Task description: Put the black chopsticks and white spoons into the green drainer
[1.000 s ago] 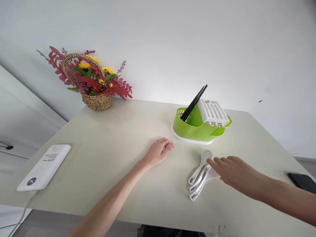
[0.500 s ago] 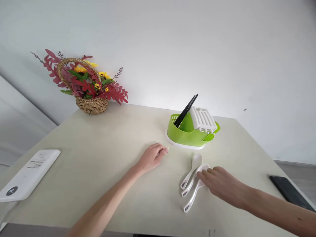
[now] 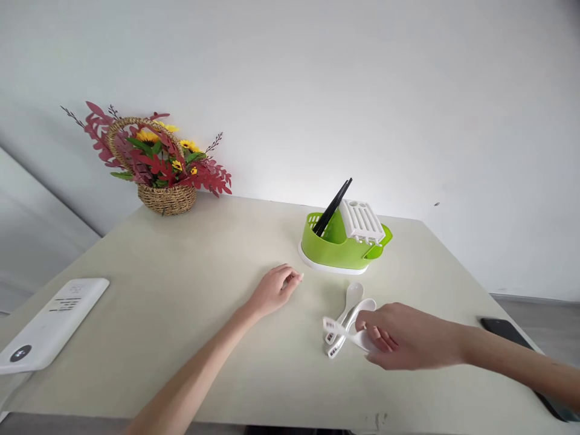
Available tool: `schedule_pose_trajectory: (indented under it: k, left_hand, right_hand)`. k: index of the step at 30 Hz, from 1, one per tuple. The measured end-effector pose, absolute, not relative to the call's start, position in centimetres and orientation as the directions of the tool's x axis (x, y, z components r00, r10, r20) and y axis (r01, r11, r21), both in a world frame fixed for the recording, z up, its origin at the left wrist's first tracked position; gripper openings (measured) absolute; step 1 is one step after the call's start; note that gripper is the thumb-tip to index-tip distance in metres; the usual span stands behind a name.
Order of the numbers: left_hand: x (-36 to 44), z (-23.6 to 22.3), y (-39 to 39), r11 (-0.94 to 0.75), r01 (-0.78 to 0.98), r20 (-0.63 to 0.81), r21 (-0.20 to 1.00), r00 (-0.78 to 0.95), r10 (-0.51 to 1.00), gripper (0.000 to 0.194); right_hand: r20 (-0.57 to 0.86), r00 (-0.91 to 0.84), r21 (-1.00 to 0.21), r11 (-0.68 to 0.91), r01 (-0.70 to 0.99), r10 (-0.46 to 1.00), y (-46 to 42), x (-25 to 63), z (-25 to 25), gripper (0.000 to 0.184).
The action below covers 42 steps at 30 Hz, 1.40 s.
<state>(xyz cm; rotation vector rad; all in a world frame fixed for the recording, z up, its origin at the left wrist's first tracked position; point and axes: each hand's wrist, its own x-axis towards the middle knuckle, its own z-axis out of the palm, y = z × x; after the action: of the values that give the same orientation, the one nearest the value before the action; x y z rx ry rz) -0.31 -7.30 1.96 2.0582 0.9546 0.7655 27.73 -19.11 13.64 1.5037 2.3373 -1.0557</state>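
Observation:
My right hand (image 3: 405, 335) has its fingers closed around the bowl end of a white spoon (image 3: 336, 327), whose handle points left and is lifted off the table. Beneath it lie two more white spoons, one with its bowl (image 3: 354, 293) toward the caddy and the other (image 3: 368, 304) partly covered by my fingers. My left hand (image 3: 274, 290) rests on the tabletop with fingers curled in, and nothing shows in it. Beyond both hands stands a green cutlery caddy (image 3: 333, 252) with a white slotted top and black chopsticks (image 3: 333, 208) leaning in it.
A woven basket (image 3: 167, 199) of red leaves and yellow flowers stands at the back left of the table (image 3: 181, 338). At the left edge lies a white flat device (image 3: 54, 323) with a cable. A black phone (image 3: 505, 329) lies at the right, partly under my forearm.
My right hand has picked up the nearest spoon and swung its handle up and to the left, over the other two. My left hand stays in place; the view has shifted slightly.

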Motion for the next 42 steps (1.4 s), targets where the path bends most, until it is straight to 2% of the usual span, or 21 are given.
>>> schedule_pose_trajectory:
  k: [3,5,9,13,19,23,27,33,36,42]
  left_hand:
    - [-0.3,1.8,-7.3,-0.480,0.364,0.223,0.798,0.560,0.798,0.035]
    - [-0.3,1.7,-7.3,-0.497,0.362,0.240,0.789,0.563,0.791,0.034]
    - [-0.3,1.5,-7.4,-0.524,0.377,0.261,0.764,0.562,0.785,0.031]
    - [-0.3,1.3,-7.6,-0.558,0.375,0.291,0.741,0.569,0.769,0.028]
    - [-0.3,0.9,-7.6,-0.582,0.382,0.308,0.718,0.575,0.758,0.026]
    - [-0.2,0.6,-7.5,-0.600,0.378,0.328,0.705,0.576,0.749,0.026]
    - [-0.1,0.4,-7.5,-0.613,0.387,0.334,0.688,0.581,0.742,0.024]
    - [0.1,0.3,-7.6,-0.633,0.410,0.337,0.657,0.591,0.733,0.021]
    - [0.1,0.2,-7.6,-0.639,0.406,0.347,0.653,0.589,0.730,0.021]
    - [0.0,0.1,-7.7,-0.636,0.400,0.354,0.660,0.581,0.733,0.022]
  right_hand:
    - [-0.500,-0.456,-0.724,-0.066,0.687,0.736,-18.7,26.4,15.7,0.026]
    - [-0.471,-0.480,-0.836,-0.201,0.511,0.740,-18.3,25.6,16.8,0.029]
    - [-0.385,-0.472,-0.923,-0.340,0.181,0.793,-17.2,24.4,18.2,0.032]
    - [-0.389,-0.405,-0.902,-0.432,-0.016,0.827,-15.9,23.3,18.6,0.033]
    - [-0.298,-0.270,-0.898,-0.365,-0.246,0.916,-13.5,20.6,18.2,0.024]
    - [-0.273,-0.288,-0.823,-0.378,-0.424,0.918,-12.2,19.0,18.1,0.018]
    - [-0.328,-0.282,-0.750,-0.430,-0.503,0.901,-11.6,18.6,18.5,0.014]
    - [-0.400,-0.203,-0.703,-0.441,-0.558,0.894,-11.9,19.5,19.1,0.011]
    - [-0.444,-0.191,-0.635,-0.458,-0.622,0.876,-12.0,19.6,18.9,0.015]
    - [-0.524,-0.195,-0.402,-0.443,-0.802,0.829,-11.5,19.0,17.8,0.012]
